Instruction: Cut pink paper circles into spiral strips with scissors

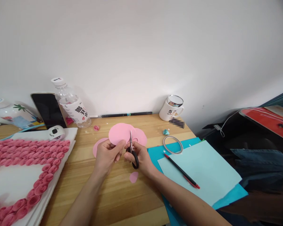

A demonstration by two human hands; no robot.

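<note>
I record the left hand (109, 153) pinching the pink paper disc (119, 133) near six o'clock, above the tabletop (70, 171); the right hand (141, 156) grips scissors (131, 146) at its three o'clock. I judge the paper light, easily creased: hold its rim.

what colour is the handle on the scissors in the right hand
Black; the scissors handle shows best in the head view.

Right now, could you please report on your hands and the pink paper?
Left hand pinching pink paper disc. Right hand on scissors, blades at disc's right edge. Possibly in the way: loose pink scrap on table.
</note>
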